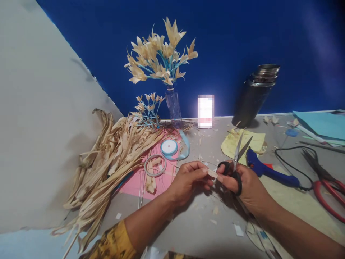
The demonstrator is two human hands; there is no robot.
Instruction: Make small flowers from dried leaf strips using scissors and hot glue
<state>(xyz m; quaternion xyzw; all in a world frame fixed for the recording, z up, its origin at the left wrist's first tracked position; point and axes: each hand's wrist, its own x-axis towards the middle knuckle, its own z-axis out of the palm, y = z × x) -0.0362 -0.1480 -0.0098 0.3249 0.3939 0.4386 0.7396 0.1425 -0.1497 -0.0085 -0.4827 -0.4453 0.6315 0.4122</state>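
My left hand (190, 180) pinches a small pale piece of dried corn husk (212, 173) between thumb and fingers. Black-handled scissors (236, 162) rest in my right hand (246, 185), their blades pointing up and slightly parted. The fingertips of my right hand meet the far end of the husk piece. Both hands are close together above the table. Left of them lie a roll of light blue ribbon (169, 148) and a ring-shaped tape roll (155, 166) on pink paper (133, 185).
A heap of dried husks (99, 172) fills the left. Husk flowers (159, 50) stand in a clear bottle (173, 104) by the blue wall. A dark flask (253, 97) stands behind. A blue glue gun (272, 171) and red-handled scissors (326, 187) lie right. A lit screen (206, 111) stands centrally.
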